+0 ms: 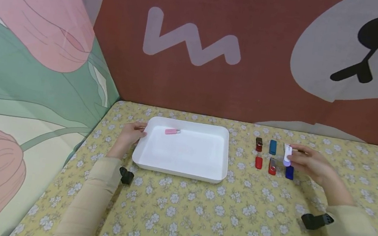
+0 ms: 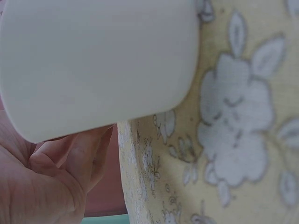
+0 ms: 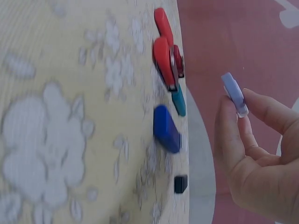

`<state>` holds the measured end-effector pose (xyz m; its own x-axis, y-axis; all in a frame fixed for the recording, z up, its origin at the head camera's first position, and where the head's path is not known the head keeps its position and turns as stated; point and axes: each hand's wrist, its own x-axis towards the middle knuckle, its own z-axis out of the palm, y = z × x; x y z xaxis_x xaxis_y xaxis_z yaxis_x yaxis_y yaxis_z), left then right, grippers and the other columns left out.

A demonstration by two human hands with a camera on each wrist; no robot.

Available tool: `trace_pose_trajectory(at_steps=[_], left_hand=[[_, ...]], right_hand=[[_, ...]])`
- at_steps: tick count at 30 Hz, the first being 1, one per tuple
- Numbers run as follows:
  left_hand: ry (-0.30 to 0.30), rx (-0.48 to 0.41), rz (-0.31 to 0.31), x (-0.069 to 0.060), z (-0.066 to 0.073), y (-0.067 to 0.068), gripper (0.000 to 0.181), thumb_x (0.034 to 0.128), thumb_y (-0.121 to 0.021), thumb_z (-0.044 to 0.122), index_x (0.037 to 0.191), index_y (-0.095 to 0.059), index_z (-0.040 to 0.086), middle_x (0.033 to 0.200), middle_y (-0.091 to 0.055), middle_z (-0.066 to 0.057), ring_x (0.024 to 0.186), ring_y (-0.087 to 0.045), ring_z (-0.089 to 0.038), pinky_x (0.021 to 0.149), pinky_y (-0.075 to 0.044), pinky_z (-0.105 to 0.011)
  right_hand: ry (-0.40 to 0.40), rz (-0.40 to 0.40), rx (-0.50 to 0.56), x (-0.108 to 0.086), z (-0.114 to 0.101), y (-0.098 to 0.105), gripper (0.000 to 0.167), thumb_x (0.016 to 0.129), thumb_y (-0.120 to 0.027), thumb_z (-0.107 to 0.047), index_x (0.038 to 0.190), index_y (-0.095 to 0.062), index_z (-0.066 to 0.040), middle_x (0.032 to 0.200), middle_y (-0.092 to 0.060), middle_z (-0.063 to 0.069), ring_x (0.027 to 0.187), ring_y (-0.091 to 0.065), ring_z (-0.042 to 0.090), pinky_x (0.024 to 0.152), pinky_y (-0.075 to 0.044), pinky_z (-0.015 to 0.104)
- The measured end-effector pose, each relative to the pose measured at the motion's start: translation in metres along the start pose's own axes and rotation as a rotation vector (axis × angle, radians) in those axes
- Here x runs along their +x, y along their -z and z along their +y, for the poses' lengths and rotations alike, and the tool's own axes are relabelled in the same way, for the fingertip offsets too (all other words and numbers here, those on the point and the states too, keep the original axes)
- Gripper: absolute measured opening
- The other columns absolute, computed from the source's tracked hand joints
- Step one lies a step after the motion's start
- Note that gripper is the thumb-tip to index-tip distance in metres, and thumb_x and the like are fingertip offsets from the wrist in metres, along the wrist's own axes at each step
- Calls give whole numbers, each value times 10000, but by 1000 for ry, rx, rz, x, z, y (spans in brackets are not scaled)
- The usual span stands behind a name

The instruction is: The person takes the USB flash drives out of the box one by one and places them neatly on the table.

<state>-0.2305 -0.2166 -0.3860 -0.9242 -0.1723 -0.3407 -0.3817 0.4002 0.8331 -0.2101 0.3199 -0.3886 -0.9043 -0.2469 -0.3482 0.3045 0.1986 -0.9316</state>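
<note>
The fingers of my right hand [image 1: 312, 164] pinch a white and lavender USB flash drive [image 1: 288, 155], lifted off the tablecloth. In the right wrist view this drive [image 3: 235, 94] sits between thumb and fingertips. Below it lies a dark blue USB drive [image 1: 289, 172]. At the left end of a white tray [image 1: 181, 173], my left hand [image 1: 129, 136] grips the rim. The left wrist view has the tray wall [image 2: 107, 60] covering part of the fingers. Inside the tray, near its far side, is a pink USB drive [image 1: 171, 131].
Left of my right hand lie a dark red drive [image 1: 259, 144], a teal drive [image 1: 272, 147], a red drive [image 1: 258, 162] and a red-and-silver drive [image 1: 272, 166]. A small black object [image 3: 181, 184] shows in the right wrist view. Printed fabric walls [image 1: 193, 86] border the flowered tablecloth [image 1: 175, 220].
</note>
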Motion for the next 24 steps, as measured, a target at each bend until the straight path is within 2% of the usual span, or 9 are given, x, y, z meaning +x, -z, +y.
trace_pose_trajectory(at_steps=[3,8,14,18,21,24], left_hand=[[4,-2,-1,1,0,0,447,983,-476,73,1428,-437,50,1439,-439,-200,1292,-464,-328,1012,-446,-431],[10,9,3,0,1,0,445,982,-482,80,1425,-445,61,1430,-450,-190,1286,-470,-320,1006,-450,-429],[12,11,10,0,1,-1,441,980,-486,84,1420,-454,67,1418,-459,-185,1272,-477,-317,993,-453,-425],[14,9,12,0,1,-1,441,980,-485,82,1420,-454,66,1422,-457,-187,1275,-475,-318,994,-451,-427],[21,5,9,0,2,-1,444,980,-485,78,1422,-450,65,1429,-450,-189,1285,-469,-319,1005,-445,-431],[25,6,8,1,2,-1,447,980,-484,79,1425,-446,66,1436,-444,-191,1294,-461,-320,1017,-439,-435]], right_hand=[[0,-1,-28,-2,2,7,325,956,-577,-177,1195,-428,-339,1017,-503,-236,900,-598,-68,812,-522,159],[-26,11,44,-6,6,17,296,958,-566,-133,1162,-452,-315,966,-555,-203,864,-631,-16,786,-539,190],[-47,32,-46,-10,13,27,309,971,-547,-166,1222,-397,-266,929,-552,-244,846,-631,-35,779,-540,188],[-60,38,4,-11,18,34,340,956,-568,-124,1230,-400,-234,905,-581,-214,836,-640,-22,774,-548,197],[-71,42,36,-11,22,38,315,945,-584,-112,1176,-431,-262,894,-600,-202,831,-645,-16,772,-549,194],[-74,37,11,-12,24,41,289,950,-580,-129,1138,-441,-298,894,-603,-218,835,-643,-24,773,-546,188]])
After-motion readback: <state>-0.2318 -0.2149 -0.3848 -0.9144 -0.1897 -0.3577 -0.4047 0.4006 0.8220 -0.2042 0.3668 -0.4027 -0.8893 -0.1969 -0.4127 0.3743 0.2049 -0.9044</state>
